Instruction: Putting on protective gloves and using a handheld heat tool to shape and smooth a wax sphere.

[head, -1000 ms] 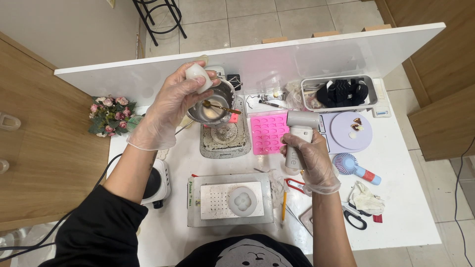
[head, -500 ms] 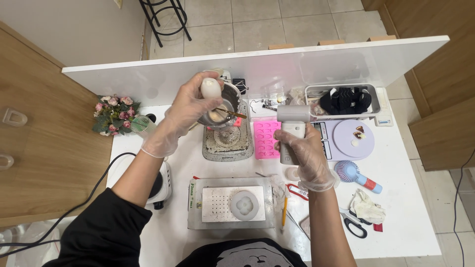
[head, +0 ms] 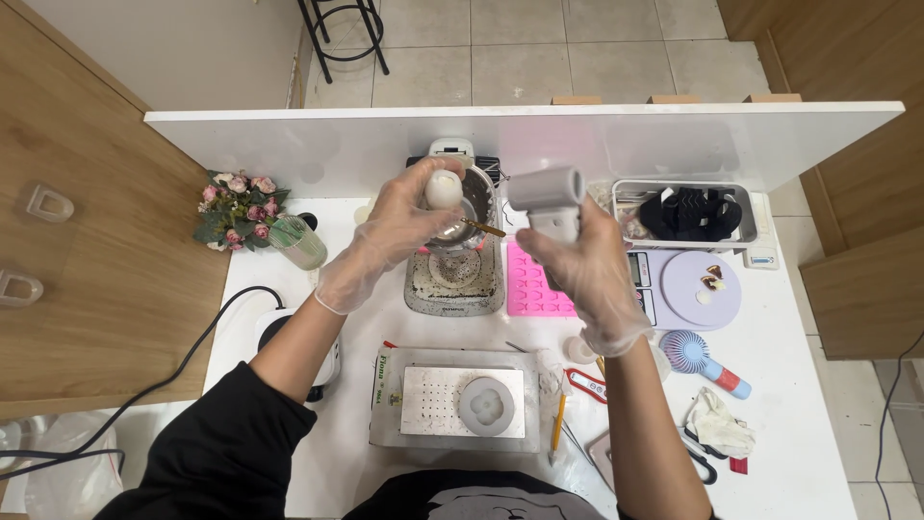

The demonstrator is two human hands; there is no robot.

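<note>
My left hand, in a clear glove, grips the white handle of a small metal pot held over a stained grey scale. A thin stick pokes out of the pot to the right. My right hand, also gloved, holds a white heat gun upright, its barrel pointing left at the pot. In front of me lies a grey perforated tray with a pale flower-shaped mould on it. A pink silicone mould lies just under the heat gun.
A metal tray with black pieces stands at the back right, next to a lilac round plate on a scale. A small blue fan, a crumpled cloth, scissors and an orange pencil lie to the right. Pink flowers and a cabled appliance sit left.
My right hand has lifted the heat gun from the table's middle up and back, level with the pot. My left hand has stayed on the pot handle.
</note>
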